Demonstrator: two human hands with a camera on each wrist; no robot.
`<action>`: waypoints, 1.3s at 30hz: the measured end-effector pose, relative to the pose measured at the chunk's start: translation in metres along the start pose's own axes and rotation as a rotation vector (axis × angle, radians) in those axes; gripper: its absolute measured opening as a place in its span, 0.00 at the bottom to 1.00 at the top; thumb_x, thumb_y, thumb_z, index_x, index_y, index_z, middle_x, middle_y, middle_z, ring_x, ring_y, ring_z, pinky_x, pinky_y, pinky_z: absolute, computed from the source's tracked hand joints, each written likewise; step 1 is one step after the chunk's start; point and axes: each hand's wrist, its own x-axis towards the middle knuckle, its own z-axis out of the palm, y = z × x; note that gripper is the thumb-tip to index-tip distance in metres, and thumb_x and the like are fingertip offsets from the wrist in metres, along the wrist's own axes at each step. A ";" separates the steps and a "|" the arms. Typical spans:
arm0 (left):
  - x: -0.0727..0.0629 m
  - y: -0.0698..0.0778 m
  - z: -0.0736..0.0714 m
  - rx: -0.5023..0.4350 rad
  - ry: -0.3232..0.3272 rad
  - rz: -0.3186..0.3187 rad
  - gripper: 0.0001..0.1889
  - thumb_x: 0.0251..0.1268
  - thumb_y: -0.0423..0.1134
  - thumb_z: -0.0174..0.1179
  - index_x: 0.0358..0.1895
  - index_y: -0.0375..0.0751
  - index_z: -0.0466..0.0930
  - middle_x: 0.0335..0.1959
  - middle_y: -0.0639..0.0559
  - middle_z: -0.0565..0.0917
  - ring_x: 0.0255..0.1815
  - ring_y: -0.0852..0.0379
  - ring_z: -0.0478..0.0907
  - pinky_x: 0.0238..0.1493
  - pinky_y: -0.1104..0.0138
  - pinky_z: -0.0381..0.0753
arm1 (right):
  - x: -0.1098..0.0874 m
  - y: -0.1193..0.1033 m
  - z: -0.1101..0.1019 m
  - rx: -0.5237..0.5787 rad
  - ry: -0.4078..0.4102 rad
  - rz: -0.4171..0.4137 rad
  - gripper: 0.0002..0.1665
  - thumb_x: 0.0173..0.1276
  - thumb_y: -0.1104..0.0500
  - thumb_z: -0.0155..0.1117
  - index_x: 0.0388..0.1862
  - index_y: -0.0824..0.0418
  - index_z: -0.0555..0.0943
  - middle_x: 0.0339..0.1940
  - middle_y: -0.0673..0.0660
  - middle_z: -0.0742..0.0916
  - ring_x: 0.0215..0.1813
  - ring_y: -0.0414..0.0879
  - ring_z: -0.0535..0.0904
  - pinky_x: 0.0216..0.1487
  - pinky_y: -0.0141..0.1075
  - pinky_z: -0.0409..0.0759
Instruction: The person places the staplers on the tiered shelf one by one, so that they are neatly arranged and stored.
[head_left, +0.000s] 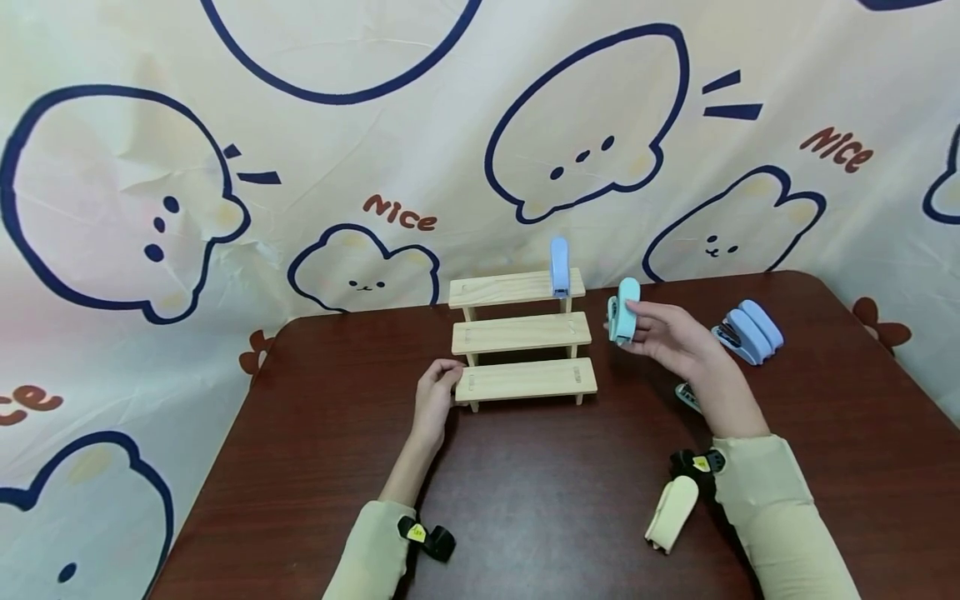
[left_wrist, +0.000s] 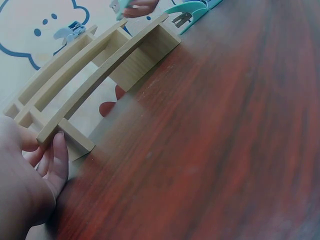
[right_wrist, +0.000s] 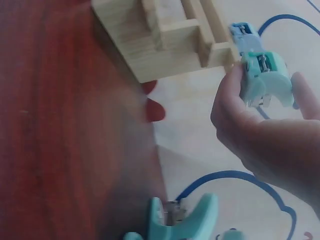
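A three-step wooden rack [head_left: 525, 335] stands at the back of the table. My left hand [head_left: 437, 392] pinches the left end of its lowest step, thumb and fingers around the board's edge in the left wrist view. Raised to the right of the rack, my right hand [head_left: 671, 337] grips a teal stapler [head_left: 623, 311] between thumb and fingers. One light blue stapler [head_left: 559, 267] stands on end at the right of the top step. In the right wrist view the held teal stapler [right_wrist: 267, 80] overlaps the blue one [right_wrist: 246, 37].
Light blue staplers [head_left: 750, 332] lie close together at the right of the table [head_left: 525, 517]. A teal stapler [head_left: 687, 396] is partly hidden under my right forearm. Beside my right wrist lies a cream stapler [head_left: 671, 514]. A printed cloth [head_left: 450, 150] hangs behind the table.
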 end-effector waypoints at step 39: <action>-0.023 0.039 0.002 0.096 -0.009 0.019 0.13 0.76 0.30 0.52 0.50 0.19 0.77 0.48 0.39 0.81 0.49 0.49 0.74 0.54 0.57 0.72 | 0.002 -0.008 0.074 0.066 -0.078 -0.223 0.33 0.83 0.54 0.55 0.80 0.61 0.60 0.72 0.65 0.69 0.49 0.52 0.87 0.47 0.37 0.87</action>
